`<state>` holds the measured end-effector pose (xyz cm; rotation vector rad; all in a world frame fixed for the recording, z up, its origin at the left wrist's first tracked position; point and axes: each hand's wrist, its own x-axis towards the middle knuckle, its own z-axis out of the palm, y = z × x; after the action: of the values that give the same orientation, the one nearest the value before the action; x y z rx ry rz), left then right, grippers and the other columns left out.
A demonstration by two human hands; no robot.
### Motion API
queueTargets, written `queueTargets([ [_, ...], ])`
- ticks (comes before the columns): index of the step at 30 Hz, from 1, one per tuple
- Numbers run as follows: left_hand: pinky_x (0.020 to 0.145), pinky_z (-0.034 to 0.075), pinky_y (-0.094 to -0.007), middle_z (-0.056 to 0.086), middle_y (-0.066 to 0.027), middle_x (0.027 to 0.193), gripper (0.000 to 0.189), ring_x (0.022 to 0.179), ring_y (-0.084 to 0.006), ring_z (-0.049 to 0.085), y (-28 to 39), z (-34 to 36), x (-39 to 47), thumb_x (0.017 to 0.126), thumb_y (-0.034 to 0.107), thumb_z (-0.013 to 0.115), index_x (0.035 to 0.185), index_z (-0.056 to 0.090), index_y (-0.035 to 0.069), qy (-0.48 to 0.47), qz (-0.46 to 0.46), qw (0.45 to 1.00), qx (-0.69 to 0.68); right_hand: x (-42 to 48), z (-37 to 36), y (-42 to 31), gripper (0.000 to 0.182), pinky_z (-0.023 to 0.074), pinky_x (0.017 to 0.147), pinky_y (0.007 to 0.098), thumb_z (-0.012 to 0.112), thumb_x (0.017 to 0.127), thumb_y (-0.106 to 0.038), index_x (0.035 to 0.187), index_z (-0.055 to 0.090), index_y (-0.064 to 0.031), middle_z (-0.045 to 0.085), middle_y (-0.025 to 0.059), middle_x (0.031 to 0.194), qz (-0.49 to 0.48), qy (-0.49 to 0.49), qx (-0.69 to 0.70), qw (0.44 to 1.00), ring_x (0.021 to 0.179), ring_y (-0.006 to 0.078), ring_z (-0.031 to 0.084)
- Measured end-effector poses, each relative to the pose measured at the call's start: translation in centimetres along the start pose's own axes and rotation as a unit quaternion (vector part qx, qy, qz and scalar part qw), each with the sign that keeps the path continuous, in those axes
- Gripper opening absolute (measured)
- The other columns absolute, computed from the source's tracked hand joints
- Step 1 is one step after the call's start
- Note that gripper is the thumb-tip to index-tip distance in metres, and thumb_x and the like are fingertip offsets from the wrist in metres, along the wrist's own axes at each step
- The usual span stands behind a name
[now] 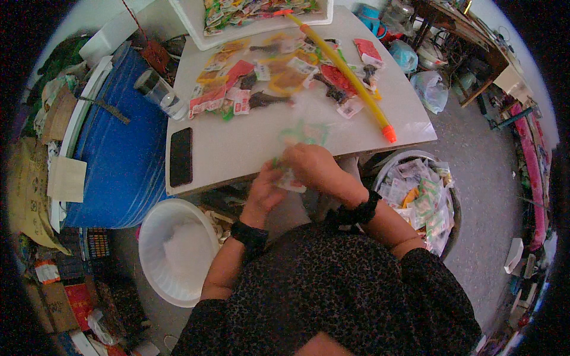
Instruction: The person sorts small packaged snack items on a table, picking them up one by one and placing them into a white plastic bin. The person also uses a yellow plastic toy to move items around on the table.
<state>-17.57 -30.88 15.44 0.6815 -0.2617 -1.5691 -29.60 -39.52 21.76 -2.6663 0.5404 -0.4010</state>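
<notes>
My left hand [266, 189] and my right hand [313, 166] meet at the table's near edge. Both pinch a small green-and-white plastic packet [291, 182], blurred and partly hidden by my fingers. Just beyond my right hand, a blurred green-printed clear packet [307, 133] lies on the white table [236, 147]. Farther back is a loose spread of small food packets, among them red packets [209, 101], yellow packets [285, 82] and dark-filled ones [267, 100]. Across the right of the spread rests a yellow tube with orange ends [352, 78].
A white foam box [196, 38] full of packets stands at the back. A black phone [181, 156] and a clear jar [162, 95] lie at left, beside a blue barrel [120, 147]. Below are a white bucket [149, 249] and, at right, a metal basin [458, 222] of packets.
</notes>
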Motion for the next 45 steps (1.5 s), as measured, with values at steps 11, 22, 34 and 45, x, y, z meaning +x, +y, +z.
queueTargets([
  [11,0.078,0.037,-0.031,0.049,-0.0075,0.099,0.034,0.088,-0.0203,0.048,-0.4,-1.0,1.5,0.082,0.026,0.034,0.105,0.038,0.001,-0.052,-0.078,0.992,-0.081,0.3,0.8,0.0,0.015,0.043,0.059,0.0404,0.05,0.066,-0.016,0.075,0.05,-0.0037,0.053,0.0145,0.071,0.036,-0.037,-0.004,0.999,0.071,0.0318,0.053],
  [22,0.07,0.043,-0.0308,0.05,-0.0088,0.091,0.02,0.084,-0.0185,0.05,-1.1,0.2,2.4,0.078,0.01,0.037,0.095,0.043,0.0,0.028,-0.005,0.999,0.025,-0.1,1.5,0.5,0.011,0.043,0.056,0.0403,0.048,0.067,-0.013,0.074,0.051,-0.005,0.053,0.0142,0.074,0.019,-0.01,0.02,1.0,0.07,0.0323,0.053],
  [34,0.067,0.043,-0.0311,0.052,-0.0091,0.084,0.017,0.076,-0.0195,0.051,0.8,0.5,-0.1,0.075,0.005,0.045,0.091,0.042,0.005,0.166,0.073,0.98,0.084,-1.8,1.7,1.6,0.032,0.0388,0.07,0.0421,0.056,0.063,-0.021,0.091,0.049,-0.0076,0.048,0.0124,0.097,-0.03,0.001,-0.021,0.999,0.09,0.0288,0.047],
  [45,0.064,0.043,-0.0291,0.052,-0.0069,0.077,0.012,0.071,-0.0179,0.051,0.8,-2.3,-1.1,0.073,0.006,0.048,0.085,0.045,0.007,0.156,0.077,0.982,0.07,-3.3,2.3,4.1,0.037,0.0249,0.084,0.0446,0.055,0.057,-0.009,0.093,0.047,-0.0099,0.037,0.013,0.108,-0.01,0.148,-0.131,0.98,0.106,0.0297,0.032],
])
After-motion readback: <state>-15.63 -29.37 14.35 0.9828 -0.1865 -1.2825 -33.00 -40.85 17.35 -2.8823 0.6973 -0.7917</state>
